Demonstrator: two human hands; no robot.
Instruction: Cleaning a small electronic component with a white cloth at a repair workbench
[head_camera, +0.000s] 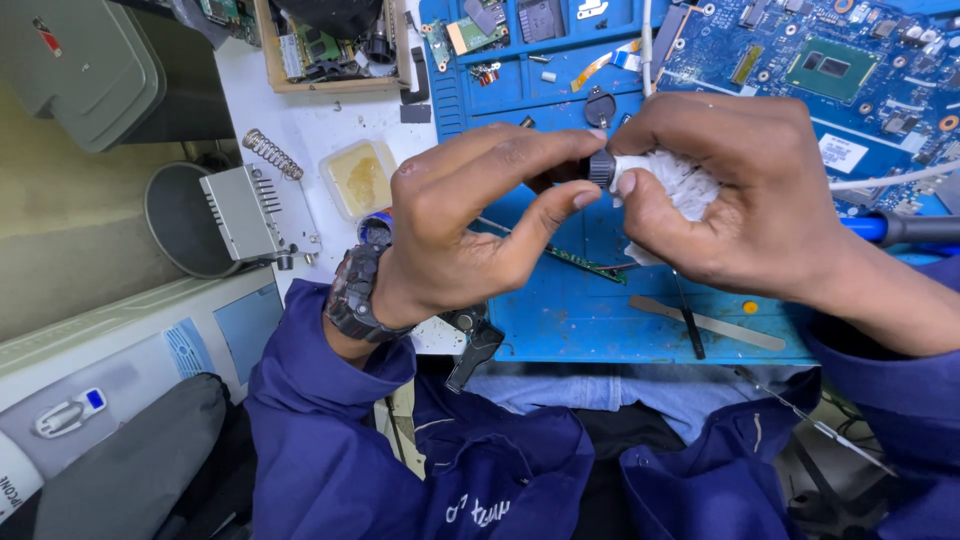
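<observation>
My left hand (470, 220) pinches a small dark round part (600, 168) between thumb and forefinger, held above a blue work mat (590, 310). My right hand (735, 190) grips a crumpled white tissue (672, 182) pressed against that part. Both hands meet in the middle of the view. A black wristwatch (352, 295) sits on my left wrist, and both arms wear dark blue sleeves.
A blue laptop circuit board (850, 70) lies at the top right. A thin green memory strip (585, 265), a metal spudger (705, 322) and a blue-handled tool (900, 228) rest on the mat. A wooden tray of parts (330, 50), a flux tub (358, 178) and a soldering stand (245, 210) sit left.
</observation>
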